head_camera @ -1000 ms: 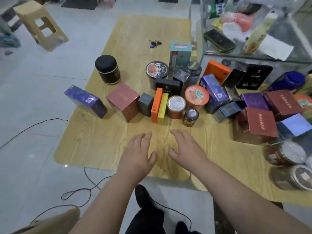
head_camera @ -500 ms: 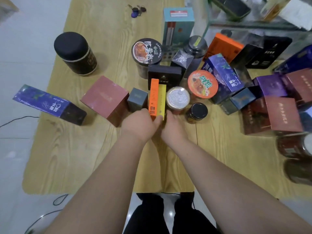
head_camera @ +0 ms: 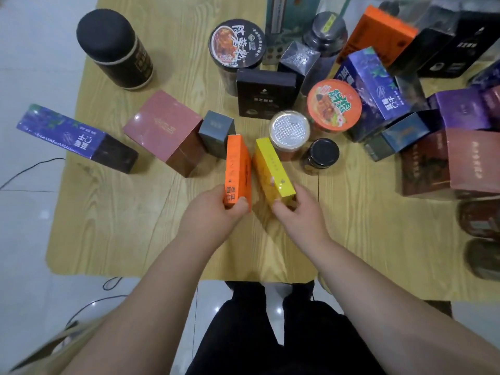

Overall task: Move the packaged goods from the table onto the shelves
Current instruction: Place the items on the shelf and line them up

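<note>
While both hands are closed on cartons, the coming move turns on how those cartons lie. The left hand [head_camera: 213, 212] grips the near end of the orange box [head_camera: 236, 163], its thumb pressed on the inner side. The right hand [head_camera: 300, 212] holds the near end of the yellow box [head_camera: 270, 166] with its fingers curled about it. Each box runs lengthwise away from the hand that holds it, its far end pointing into the crowd of goods beyond the fingertips. The two lie just beside each other, closest at mid-length and spread a little wider at the held ends. Whether their far ends rest on the tabletop [head_camera: 135, 226] or hang clear of it, I cannot tell.

Beyond the left hand, at the far end of the orange box, stands a small grey box [head_camera: 216, 131]. Beyond the right hand, the far end of the yellow box sits just beside a foil-topped can [head_camera: 289, 131], and a small dark jar [head_camera: 322, 154] stands near that box's outer side.

Each hand is nearest its own carton, so neither needs to cross over. As I judge it, the grasp is made and the carry remains. Drawing the boxes back along their long axes, toward the wrists, would likely free them without nudging the can or the grey box. The shelves do not show plainly, so I cannot say which way the carry must turn.
</note>
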